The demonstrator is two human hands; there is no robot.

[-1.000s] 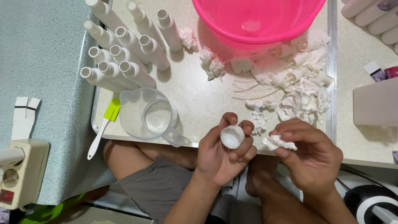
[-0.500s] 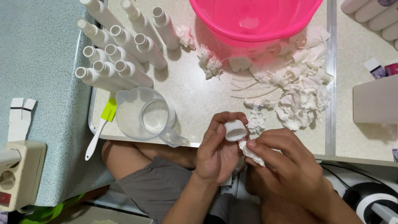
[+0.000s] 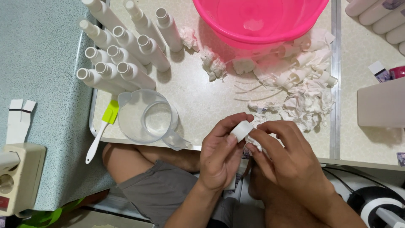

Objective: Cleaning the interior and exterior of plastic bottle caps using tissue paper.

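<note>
- Left hand (image 3: 219,158), lower centre of the frame, pinches a white cap (image 3: 242,130) between thumb and fingers.
- Right hand (image 3: 287,162) presses a tissue wad (image 3: 254,143) against the cap, fingers curled tight on it.
- Jug (image 3: 147,118) stands left of the hands on the desk (image 3: 198,97).
- Bottles (image 3: 122,46) upper left; pink basin (image 3: 257,21) top centre.

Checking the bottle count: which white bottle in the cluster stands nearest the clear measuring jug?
The white bottle at the cluster's front right corner; its base almost meets the measuring jug rim, the others stand farther back.
</note>
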